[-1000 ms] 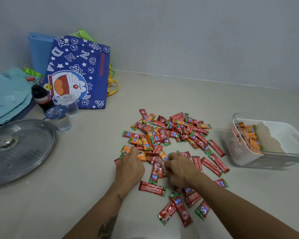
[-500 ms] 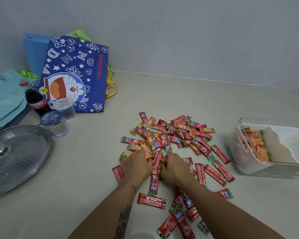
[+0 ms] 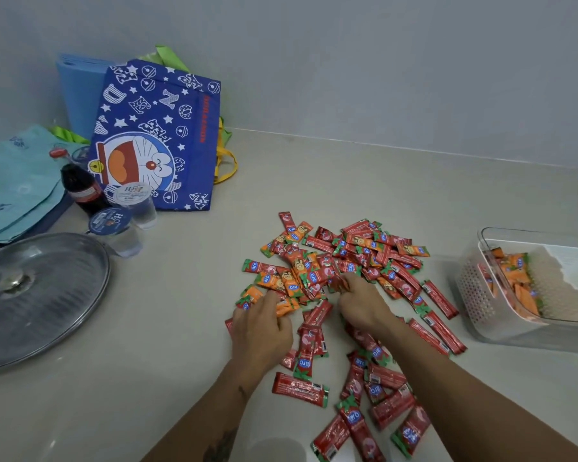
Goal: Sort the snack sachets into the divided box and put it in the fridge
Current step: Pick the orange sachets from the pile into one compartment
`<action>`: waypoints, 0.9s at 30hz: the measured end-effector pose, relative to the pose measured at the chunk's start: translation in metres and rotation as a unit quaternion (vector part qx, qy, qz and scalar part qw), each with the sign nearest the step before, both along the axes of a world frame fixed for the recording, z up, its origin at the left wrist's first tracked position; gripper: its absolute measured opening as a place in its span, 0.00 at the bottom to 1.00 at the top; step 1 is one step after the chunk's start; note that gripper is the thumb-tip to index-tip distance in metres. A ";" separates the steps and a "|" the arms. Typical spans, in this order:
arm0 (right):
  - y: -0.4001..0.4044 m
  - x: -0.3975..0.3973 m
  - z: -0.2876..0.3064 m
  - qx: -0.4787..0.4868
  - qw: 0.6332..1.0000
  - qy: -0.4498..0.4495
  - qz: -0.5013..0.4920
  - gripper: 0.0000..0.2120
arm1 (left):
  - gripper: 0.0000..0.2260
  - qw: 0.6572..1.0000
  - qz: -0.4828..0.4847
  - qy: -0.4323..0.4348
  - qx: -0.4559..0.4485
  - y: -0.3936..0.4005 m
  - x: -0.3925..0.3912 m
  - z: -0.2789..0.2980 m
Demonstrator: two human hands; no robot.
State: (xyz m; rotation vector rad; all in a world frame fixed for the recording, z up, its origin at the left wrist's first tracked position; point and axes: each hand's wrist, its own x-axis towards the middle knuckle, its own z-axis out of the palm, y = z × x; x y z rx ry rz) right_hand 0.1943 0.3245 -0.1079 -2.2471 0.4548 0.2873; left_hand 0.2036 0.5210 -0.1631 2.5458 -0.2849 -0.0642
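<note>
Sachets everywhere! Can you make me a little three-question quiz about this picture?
1. True or false: the divided box already holds orange sachets.
2. Which lies nearest the metal lid? A) sealed water cup B) divided box C) cartoon bag
3. Fill in: the left hand touches an ___ sachet.

Key: 1 true; 2 A; 3 orange.
</note>
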 end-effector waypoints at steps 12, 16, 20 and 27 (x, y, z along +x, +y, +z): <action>0.068 0.059 -0.014 -0.101 0.992 0.019 0.076 0.15 | 0.15 0.995 0.011 0.043 0.085 0.029 0.041 0.016; 0.074 0.063 -0.023 -0.211 0.971 0.039 0.107 0.25 | 0.16 0.986 -0.056 0.040 0.152 0.033 0.052 0.016; 0.073 0.063 -0.024 -0.238 0.963 0.035 0.122 0.16 | 0.08 0.984 -0.077 0.017 0.157 0.035 0.055 0.018; 0.044 0.043 -0.019 -0.121 0.991 0.037 0.045 0.11 | 0.07 0.995 -0.037 -0.037 0.090 0.041 0.048 0.005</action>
